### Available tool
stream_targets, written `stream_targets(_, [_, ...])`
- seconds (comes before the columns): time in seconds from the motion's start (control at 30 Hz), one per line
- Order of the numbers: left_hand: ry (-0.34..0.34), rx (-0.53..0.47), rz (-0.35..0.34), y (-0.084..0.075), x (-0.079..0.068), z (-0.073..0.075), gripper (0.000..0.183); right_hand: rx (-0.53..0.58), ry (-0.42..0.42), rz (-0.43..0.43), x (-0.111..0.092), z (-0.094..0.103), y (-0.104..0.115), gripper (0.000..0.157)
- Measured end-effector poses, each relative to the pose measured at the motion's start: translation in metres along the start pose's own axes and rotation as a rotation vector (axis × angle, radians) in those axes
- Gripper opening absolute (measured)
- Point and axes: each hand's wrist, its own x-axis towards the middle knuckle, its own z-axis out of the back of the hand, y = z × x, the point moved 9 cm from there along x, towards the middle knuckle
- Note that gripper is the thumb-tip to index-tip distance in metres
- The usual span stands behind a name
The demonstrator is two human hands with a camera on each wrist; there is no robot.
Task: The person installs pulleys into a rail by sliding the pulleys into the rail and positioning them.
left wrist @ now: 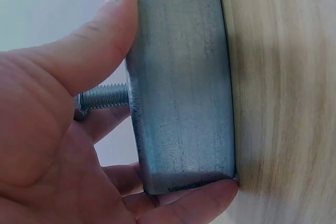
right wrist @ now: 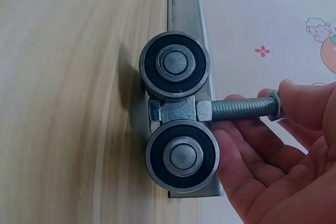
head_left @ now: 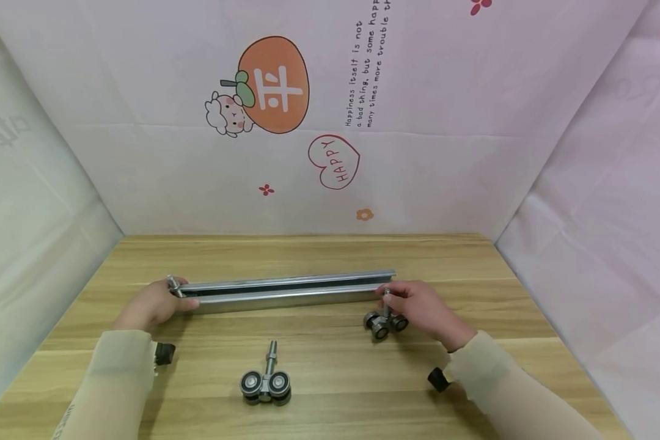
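A metal channel track (head_left: 286, 299) lies across the table with its slot facing up. At its left end, my left hand (head_left: 151, 304) grips the track, thumb along the near side and fingers round the end. A threaded bolt (head_left: 175, 286) stands out of the slot beside that hand; in the left wrist view the bolt (left wrist: 107, 97) rises between thumb and fingers, its lower part hidden inside the track (left wrist: 181, 87). My right hand (head_left: 420, 302) holds a roller trolley (head_left: 382, 330) by its bolt, just in front of the track's right end. The right wrist view shows the trolley's wheels (right wrist: 184, 156) close to the wood.
Another roller trolley (head_left: 265, 386) stands on the wooden table (head_left: 330, 256) near the front, bolt pointing up. A printed white cloth (head_left: 429, 153) hangs behind the table, and white cloth walls close off both sides.
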Motion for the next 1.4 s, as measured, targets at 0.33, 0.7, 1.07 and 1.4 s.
stream_targets(0.33, [0.005,-0.012,0.013,-0.001,0.003,0.000,0.085,-0.019,-0.038,0.014,-0.001,0.012,-0.006,0.024])
stream_targets(0.7, [-0.006,-0.016,0.012,0.000,0.004,0.003,0.085,0.007,-0.078,-0.018,-0.002,0.027,-0.017,0.029])
stream_targets(1.07, [0.005,-0.031,0.026,-0.002,0.008,0.001,0.083,0.059,-0.086,-0.042,-0.003,0.034,-0.024,0.029])
stream_targets(1.4, [-0.009,-0.007,0.010,-0.007,0.010,0.000,0.085,0.061,-0.095,-0.039,-0.004,0.047,-0.033,0.031])
